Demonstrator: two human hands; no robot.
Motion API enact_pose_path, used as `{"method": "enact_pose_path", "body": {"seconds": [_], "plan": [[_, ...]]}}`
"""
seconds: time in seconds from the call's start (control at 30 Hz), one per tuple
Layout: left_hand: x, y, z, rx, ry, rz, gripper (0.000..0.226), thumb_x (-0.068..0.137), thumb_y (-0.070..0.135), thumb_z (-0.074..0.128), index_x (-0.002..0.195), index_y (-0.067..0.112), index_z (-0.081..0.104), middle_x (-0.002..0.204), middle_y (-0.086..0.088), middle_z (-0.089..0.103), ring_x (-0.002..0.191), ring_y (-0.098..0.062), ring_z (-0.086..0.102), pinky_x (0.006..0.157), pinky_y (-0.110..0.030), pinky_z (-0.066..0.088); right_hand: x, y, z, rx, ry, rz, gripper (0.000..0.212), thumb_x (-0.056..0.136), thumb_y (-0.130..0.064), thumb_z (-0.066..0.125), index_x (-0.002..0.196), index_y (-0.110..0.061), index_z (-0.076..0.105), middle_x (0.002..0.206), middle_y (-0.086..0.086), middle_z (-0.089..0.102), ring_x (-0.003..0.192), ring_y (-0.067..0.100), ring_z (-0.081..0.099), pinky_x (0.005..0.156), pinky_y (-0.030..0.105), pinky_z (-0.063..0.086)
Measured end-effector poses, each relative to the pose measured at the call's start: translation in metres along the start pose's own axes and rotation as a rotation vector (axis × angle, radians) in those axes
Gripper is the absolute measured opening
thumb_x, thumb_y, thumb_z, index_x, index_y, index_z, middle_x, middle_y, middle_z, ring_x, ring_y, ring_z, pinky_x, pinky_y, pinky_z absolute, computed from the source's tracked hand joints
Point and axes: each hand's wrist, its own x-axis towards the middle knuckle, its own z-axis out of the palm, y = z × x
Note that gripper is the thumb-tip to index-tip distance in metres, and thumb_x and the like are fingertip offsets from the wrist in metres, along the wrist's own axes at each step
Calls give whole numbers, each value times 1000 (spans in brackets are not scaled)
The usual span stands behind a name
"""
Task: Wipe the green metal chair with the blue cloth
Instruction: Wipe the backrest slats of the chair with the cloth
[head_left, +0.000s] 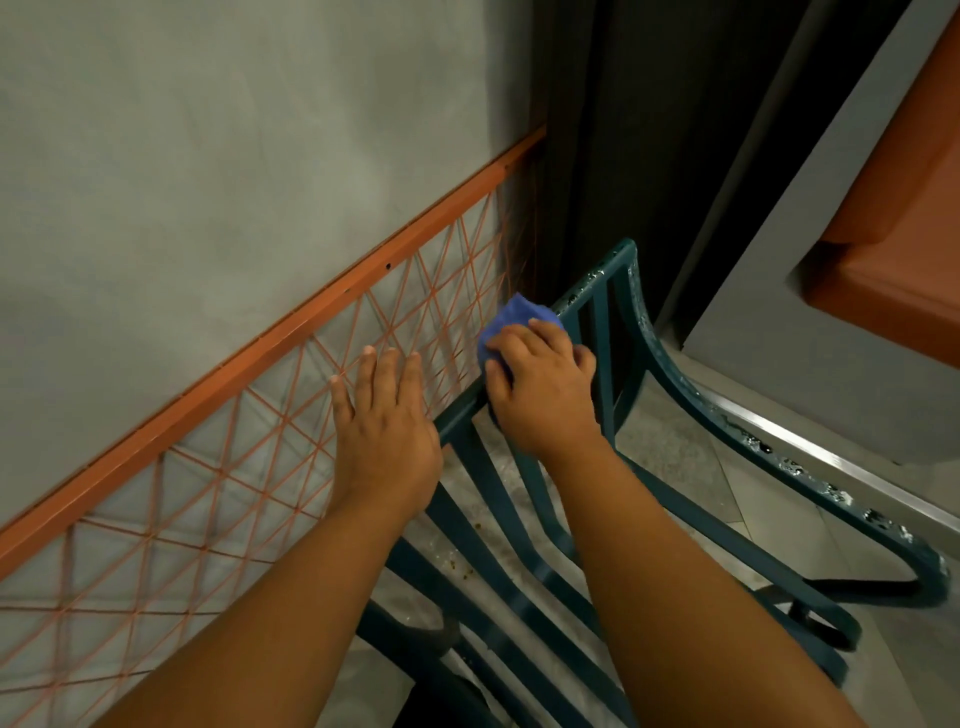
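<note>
The green metal chair (670, 364) stands below me with its slatted back and seat running from centre to lower right; its paint is chipped along the armrest. My right hand (540, 384) grips the bunched blue cloth (511, 317) and presses it onto the chair's top rail. My left hand (382, 415) lies flat with straight fingers at the left end of that rail, its fingertips against the orange lattice.
An orange metal rail with a string lattice (249, 467) runs along the grey wall on the left. A grey table with an orange panel (893, 218) is at the right. Tiled floor with crumbs (457, 561) shows between the slats.
</note>
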Motion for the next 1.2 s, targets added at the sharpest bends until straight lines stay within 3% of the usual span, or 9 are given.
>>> {"method": "enact_pose_path", "body": {"seconds": [0.1, 0.27, 0.37, 0.5, 0.63, 0.77, 0.93, 1.07, 1.2], "plan": [[0, -2, 1, -20, -3, -5, 63, 85, 25, 27, 147, 11, 20, 154, -12, 21, 145, -29, 3, 116, -53, 3, 26, -26, 7, -225, -226, -19, 29, 91, -34, 39, 80, -19, 62, 87, -4, 63, 109, 20, 48, 108, 54, 7], [2, -3, 2, -31, -12, -17, 61, 88, 24, 29, 147, 12, 19, 155, -12, 19, 145, -29, 1, 116, -54, 2, 47, -27, -1, -356, -384, -200, 40, 91, -38, 33, 56, -23, 45, 56, -7, 45, 71, 19, 55, 100, 44, 28], [3, -3, 2, -33, -6, -16, 61, 88, 24, 27, 147, 12, 20, 155, -12, 20, 145, -29, 2, 115, -54, 2, 33, -29, 10, -304, -209, -135, 35, 92, -32, 38, 70, -18, 61, 69, -2, 60, 85, 23, 58, 109, 47, 22], [3, -3, 3, -31, -9, -22, 63, 88, 25, 31, 148, 14, 18, 156, -10, 18, 145, -27, 0, 116, -52, 2, -21, -22, 32, 189, 23, -150, 25, 97, -23, 49, 114, -19, 66, 121, -1, 64, 132, 20, 41, 117, 54, 8], [3, -2, 3, -25, -19, -20, 62, 88, 26, 33, 147, 15, 18, 156, -9, 17, 145, -26, -1, 116, -51, 1, -59, -5, 49, 342, 172, -125, 55, 86, 5, 61, 137, -10, 49, 146, 9, 44, 141, 30, 31, 114, 45, 27], [4, 0, -1, -62, -33, -40, 62, 87, 20, 39, 146, 16, 21, 155, -9, 18, 145, -26, -1, 115, -54, 0, -66, 4, 46, 573, 214, 388, 41, 93, -8, 58, 131, -21, 57, 118, -5, 61, 116, 22, 58, 97, 11, 40], [24, 28, -2, -221, -5, 88, 52, 92, 19, 36, 143, 16, 29, 150, -8, 27, 144, -25, 10, 115, -54, 12, -57, 30, 24, 1363, 272, 1067, 17, 97, -20, 53, 101, -34, 63, 106, -2, 67, 101, 22, 65, 89, 46, 55], [62, 49, 4, -264, 34, 216, 50, 94, 25, 29, 143, 17, 31, 150, -7, 30, 143, -24, 13, 114, -48, 5, -34, 27, 7, 1506, 400, 854, 31, 88, -29, 64, 119, -27, 57, 123, 6, 63, 107, 22, 65, 88, 44, 55], [89, 56, 10, -344, 58, 202, 46, 94, 21, 35, 138, 14, 40, 145, -9, 37, 139, -25, 26, 114, -50, 13, -12, 15, 11, 845, 254, 400, 53, 93, -20, 59, 140, -37, 41, 149, -15, 34, 137, 3, 32, 111, 24, 30]]}}
